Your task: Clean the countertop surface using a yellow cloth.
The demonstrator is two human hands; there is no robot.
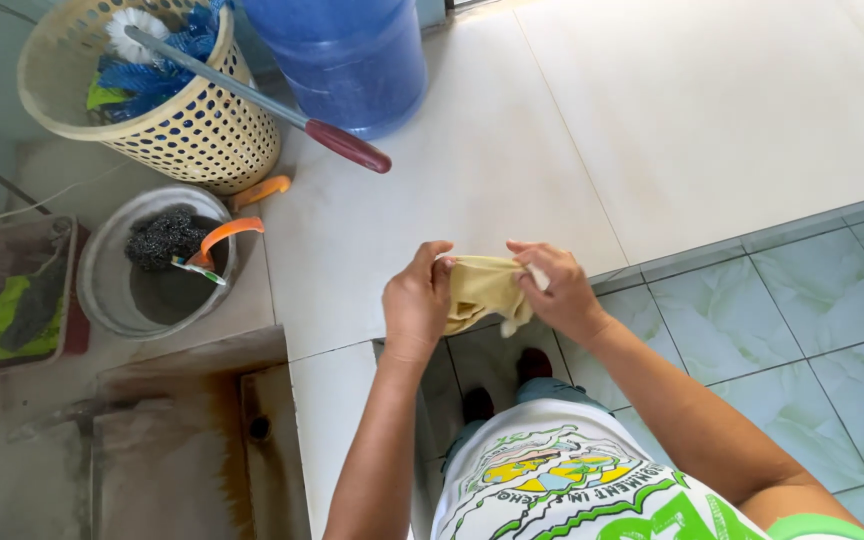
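From the head view I look down on two bare hands meeting over the edge of a pale tiled counter [512, 150]; between them is a small yellowish cloth [482, 290], bunched and a little twisted. The left hand [417, 300] has its fingers curled and closed on the left end of the cloth; the right hand [557, 290] pinches the right end with thumb and fingertips, and a pale corner hangs down below it. The cloth is in the air just above the counter's front edge, not resting on it, so far as I can tell.

To the left stands a cream plastic basket [192, 135] with blue brushes inside; a long-handled tool with a red grip [347, 145] lies across its rim and reaches onto the counter. Behind it is a large blue water bottle [347, 55]. Lower left, a round metal bowl [117, 290] holds a dark steel scourer [162, 238] and an orange-handled item.

My judgement — the cloth is being wrung or folded; to do this well both grips should stay firm near the ends, the hands turning in opposite ways, and the cloth kept over the counter edge so drips do not fall on the shirt below.
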